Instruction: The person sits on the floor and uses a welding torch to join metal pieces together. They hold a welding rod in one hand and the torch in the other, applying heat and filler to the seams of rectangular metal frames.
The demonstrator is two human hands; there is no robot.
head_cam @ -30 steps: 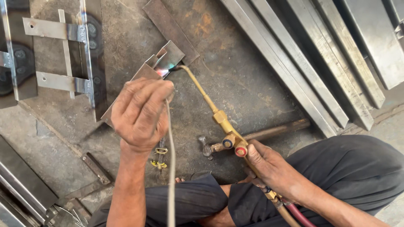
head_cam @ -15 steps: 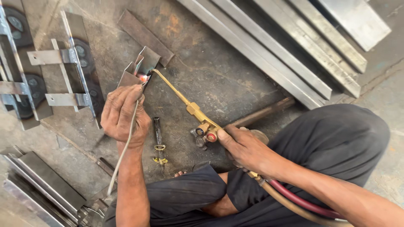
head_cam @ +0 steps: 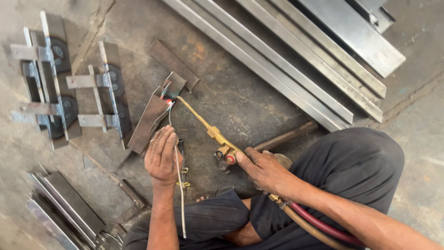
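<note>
Just below the glowing joint (head_cam: pixel 169 100), our left hand (head_cam: pixel 161 155) pinches the filler rod (head_cam: pixel 178 176); our right hand (head_cam: pixel 263 169) grips the torch (head_cam: pixel 217 136), whose flame could burn those fingers.

Torch (head_cam: pixel 210 132): brass-yellow tube and body, one red valve knob. Flame tip glows orange-red against the grey steel bracket (head_cam: pixel 150 118). Hoses (head_cam: pixel 314 224): one red, one tan. Filler rod (head_cam: pixel 179 185): pale whitish-grey. Trousers (head_cam: pixel 342 171): dark charcoal. Floor (head_cam: pixel 231 102): grey-brown, rust-orange patch far centre. Far-right steel bars (head_cam: pixel 296 69): dull silver-grey.

No packages, labels, signs, screens.
</note>
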